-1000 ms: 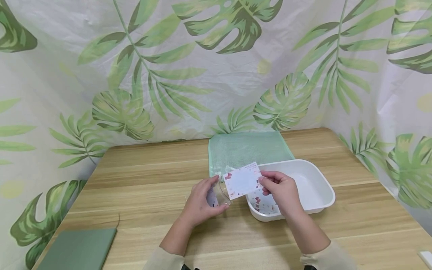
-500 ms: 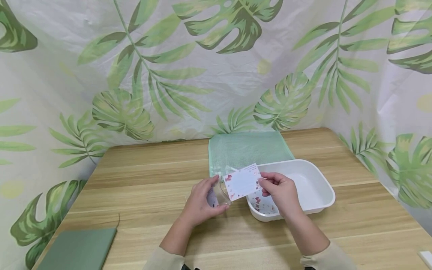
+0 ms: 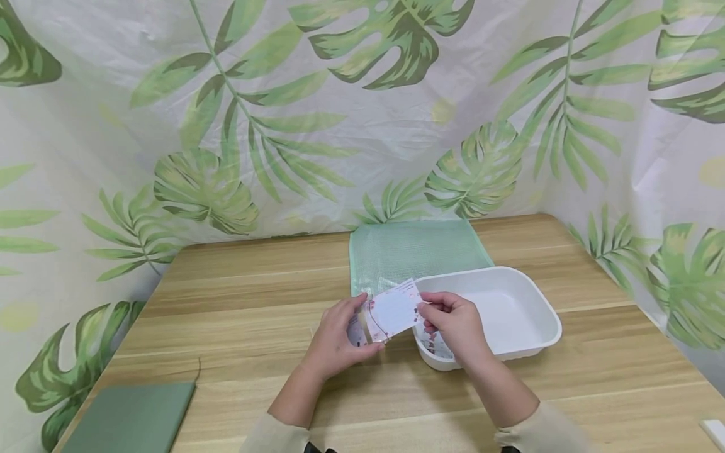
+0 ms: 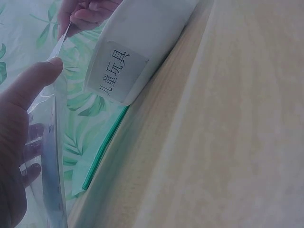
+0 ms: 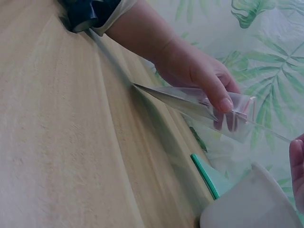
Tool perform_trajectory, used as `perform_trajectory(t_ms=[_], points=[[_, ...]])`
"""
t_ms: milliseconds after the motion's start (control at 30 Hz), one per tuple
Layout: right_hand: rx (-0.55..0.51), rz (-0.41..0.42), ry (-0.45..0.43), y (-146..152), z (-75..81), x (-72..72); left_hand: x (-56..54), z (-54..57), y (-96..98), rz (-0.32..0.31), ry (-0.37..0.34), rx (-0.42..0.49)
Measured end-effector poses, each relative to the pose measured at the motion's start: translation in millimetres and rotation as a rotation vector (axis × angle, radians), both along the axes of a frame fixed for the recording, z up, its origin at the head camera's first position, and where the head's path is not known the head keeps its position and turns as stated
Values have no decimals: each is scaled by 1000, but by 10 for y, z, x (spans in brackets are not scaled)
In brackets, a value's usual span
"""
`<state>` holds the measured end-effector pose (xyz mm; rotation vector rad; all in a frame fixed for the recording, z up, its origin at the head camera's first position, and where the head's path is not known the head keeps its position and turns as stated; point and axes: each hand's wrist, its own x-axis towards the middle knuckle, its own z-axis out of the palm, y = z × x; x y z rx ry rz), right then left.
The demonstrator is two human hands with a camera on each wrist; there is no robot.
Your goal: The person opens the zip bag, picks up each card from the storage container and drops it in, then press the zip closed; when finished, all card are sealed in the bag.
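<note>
My left hand (image 3: 335, 340) grips a small clear zip bag (image 5: 190, 102) between thumb and fingers, with its mouth facing right. Inside the bag sits a flat, pale card-like piece (image 4: 51, 166). With thumb and fingertips, my right hand (image 3: 455, 327) pinches the right edge of a white card (image 3: 393, 308) printed with small pink and red flowers. The card's left end lies within the bag's mouth. Beneath the right hand, another flowered card (image 3: 437, 346) is in the left end of a white plastic bin (image 3: 546, 314), partly hidden by that hand.
A light green mesh zip pouch (image 3: 419, 248) lies behind the bin. A dark green flat folder or notebook (image 3: 133, 415) is at the front left of the wooden table (image 3: 255, 277). Part of a white object (image 3: 715, 433) shows at the right edge. A leaf-print curtain stands behind.
The right hand has moved left with the card, whose left end has passed from the bag's mouth into the bag. The left hand and the bag have stayed in place.
</note>
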<state>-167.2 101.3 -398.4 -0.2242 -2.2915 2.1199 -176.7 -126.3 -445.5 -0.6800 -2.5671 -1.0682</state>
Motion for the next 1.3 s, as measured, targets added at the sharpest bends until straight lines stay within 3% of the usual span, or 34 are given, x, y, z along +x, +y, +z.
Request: perform_trajectory(t_ms=[267, 500, 600, 733, 1000, 1300], points=[[20, 111, 7, -98, -51, 30, -3, -9, -17, 8, -14, 4], [149, 368, 46, 19, -31, -30, -4, 5, -14, 6, -8, 10], [208, 437, 66, 41, -45, -86, 2, 9, -11, 3, 3, 11], [293, 465, 72, 6, -62, -139, 3, 5, -8, 2, 23, 1], [482, 528, 174, -141, -39, -186, 2, -2, 2, -2, 23, 14], [559, 615, 210, -206, 3, -216, -1, -3, -2, -21, 32, 13]])
